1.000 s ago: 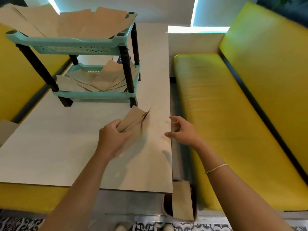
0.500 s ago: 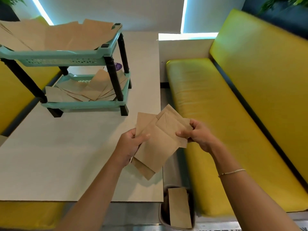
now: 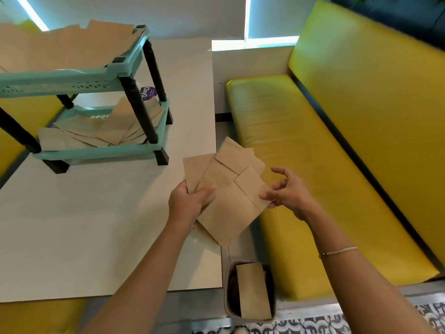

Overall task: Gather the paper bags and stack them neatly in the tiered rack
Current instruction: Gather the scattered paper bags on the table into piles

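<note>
Far left, the tiered rack (image 3: 79, 80) stands on the white bench (image 3: 72, 225), teal shelves on dark legs. Brown paper bags are spread loose across its top shelf (image 3: 60, 47), and more are fanned out on the lower shelf (image 3: 96, 133). A purple round sticker (image 3: 148, 93) shows on the bench just behind the rack's leg.

Moving to centre, the left hand (image 3: 187, 203) grips a fanned bunch of paper bags (image 3: 226, 189), thumb curled over the front, fingers hidden behind the paper. The bunch hangs above the bench's right edge, well apart from the rack.

On its right side, the right hand (image 3: 289, 191) pinches the bunch's edge, forefinger and thumb tips clamped on the paper, the other fingers loosely curled above. A thin bracelet (image 3: 337, 251) circles that wrist.

Down below, between bench and seat, a small bin (image 3: 228, 297) holds one more brown bag (image 3: 252, 292) upright. Far right, the yellow padded seat (image 3: 337, 165) runs along the wall.
</note>
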Action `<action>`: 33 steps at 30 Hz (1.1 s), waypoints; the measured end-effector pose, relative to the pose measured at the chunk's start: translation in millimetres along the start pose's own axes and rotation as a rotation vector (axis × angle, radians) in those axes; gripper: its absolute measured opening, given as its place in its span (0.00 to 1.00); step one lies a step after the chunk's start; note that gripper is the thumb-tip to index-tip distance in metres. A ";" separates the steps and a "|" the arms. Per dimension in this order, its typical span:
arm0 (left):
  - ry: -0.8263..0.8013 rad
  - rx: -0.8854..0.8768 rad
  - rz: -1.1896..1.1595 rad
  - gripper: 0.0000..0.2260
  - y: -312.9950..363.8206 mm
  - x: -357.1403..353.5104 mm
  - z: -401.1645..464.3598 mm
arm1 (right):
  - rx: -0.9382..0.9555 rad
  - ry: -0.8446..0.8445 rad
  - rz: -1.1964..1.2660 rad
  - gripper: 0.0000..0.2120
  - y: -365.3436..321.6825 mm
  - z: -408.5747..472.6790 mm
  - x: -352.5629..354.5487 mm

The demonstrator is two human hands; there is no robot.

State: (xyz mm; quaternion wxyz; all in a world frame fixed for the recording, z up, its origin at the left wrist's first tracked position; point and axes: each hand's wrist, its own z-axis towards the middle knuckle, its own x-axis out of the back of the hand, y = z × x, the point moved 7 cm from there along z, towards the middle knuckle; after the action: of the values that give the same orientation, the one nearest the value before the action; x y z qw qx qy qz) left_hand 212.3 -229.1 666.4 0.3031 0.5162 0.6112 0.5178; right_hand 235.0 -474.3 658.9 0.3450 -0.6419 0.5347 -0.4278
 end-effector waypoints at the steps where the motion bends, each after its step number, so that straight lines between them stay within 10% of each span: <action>1: 0.039 -0.012 -0.014 0.16 1.5 2.7 1.1 | -0.009 0.016 -0.062 0.33 6.1 0.6 4.7; 5: 0.125 -0.076 0.001 0.17 6.9 11.9 3.1 | -0.010 0.144 -0.514 0.10 42.4 1.3 27.7; 17: 0.100 -0.118 0.029 0.16 -0.7 11.2 -10.3 | -0.077 -0.129 -1.132 0.16 218.0 -5.2 -44.7; 27: -0.041 -0.084 0.129 0.14 -9.4 -12.0 -13.1 | 0.010 -0.044 -0.690 0.15 152.0 12.9 -36.0; 33: -0.251 -0.080 0.254 0.16 -4.5 -41.7 -16.9 | 0.105 0.171 -0.051 0.40 51.5 13.2 3.6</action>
State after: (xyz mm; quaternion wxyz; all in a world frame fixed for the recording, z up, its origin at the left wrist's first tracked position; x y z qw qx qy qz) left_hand 207.4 -273.6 660.0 0.3292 0.6374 0.4774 0.5073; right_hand 227.2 -487.8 607.9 0.3200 -0.5976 0.5225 -0.5171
